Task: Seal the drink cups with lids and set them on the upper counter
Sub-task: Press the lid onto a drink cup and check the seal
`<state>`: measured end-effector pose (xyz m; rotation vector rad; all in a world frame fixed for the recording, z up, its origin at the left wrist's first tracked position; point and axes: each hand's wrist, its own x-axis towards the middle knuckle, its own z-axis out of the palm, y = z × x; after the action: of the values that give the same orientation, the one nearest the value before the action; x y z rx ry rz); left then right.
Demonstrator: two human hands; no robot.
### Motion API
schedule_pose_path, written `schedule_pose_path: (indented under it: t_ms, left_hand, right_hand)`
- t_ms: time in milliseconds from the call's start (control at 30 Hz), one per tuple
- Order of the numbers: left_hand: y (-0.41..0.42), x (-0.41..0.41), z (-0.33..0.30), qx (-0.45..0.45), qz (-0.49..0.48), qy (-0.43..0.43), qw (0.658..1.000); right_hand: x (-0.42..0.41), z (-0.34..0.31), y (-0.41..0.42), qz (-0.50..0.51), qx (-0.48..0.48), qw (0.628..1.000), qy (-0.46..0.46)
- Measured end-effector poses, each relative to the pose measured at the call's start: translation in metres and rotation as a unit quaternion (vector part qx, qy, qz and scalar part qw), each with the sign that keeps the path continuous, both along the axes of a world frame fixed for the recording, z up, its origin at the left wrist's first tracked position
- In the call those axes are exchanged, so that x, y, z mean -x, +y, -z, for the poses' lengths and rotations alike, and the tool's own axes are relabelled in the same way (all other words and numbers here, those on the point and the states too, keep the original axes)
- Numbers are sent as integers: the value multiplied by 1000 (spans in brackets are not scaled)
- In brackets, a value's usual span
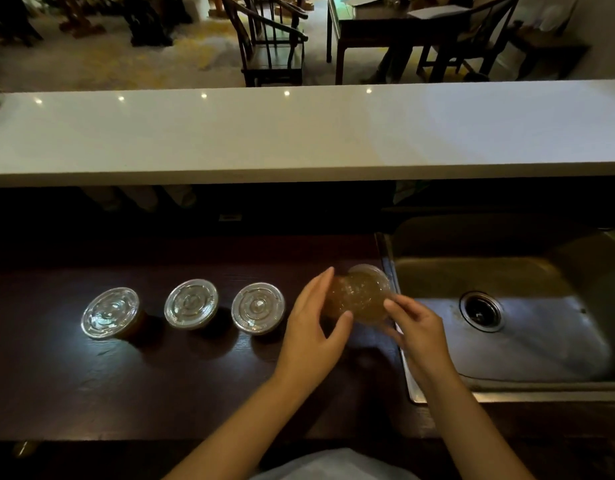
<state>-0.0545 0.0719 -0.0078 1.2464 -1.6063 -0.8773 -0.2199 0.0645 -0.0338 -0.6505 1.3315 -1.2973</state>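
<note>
Three drink cups with clear plastic lids stand in a row on the dark lower counter: a left cup (109, 317), a middle cup (191, 303) and a right cup (257, 308). A fourth cup (359, 296) of brown drink is at the counter's right end, beside the sink, and it looks blurred. My left hand (311, 327) cups its left side. My right hand (415, 327) holds its right side with the fingertips. A clear lid sits over its top. The white upper counter (299, 133) runs across the view above.
A steel sink (507, 306) with a round drain lies directly right of the held cup. Beyond the upper counter are dark wooden chairs (271, 39) and a table (385, 26). Under the upper counter the space is dark.
</note>
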Motion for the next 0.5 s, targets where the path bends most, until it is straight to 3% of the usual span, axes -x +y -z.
schedule_pose_path:
  t_ms: [100, 200, 367, 500]
  left_hand:
    - [-2, -9, -9, 108, 99, -139, 979]
    - [-10, -27, -8, 148, 185, -239, 942]
    - [-20, -48, -9, 169, 228, -346, 894]
    - [-16, -56, -8, 190, 219, -390, 874]
  right_hand:
    - [-11, 4, 4, 24, -48, 982, -179]
    - [-24, 8, 7, 22, -74, 951, -299]
    - [-42, 24, 12, 12, -155, 915, -373]
    - [-53, 41, 14, -7, -164, 891, -424]
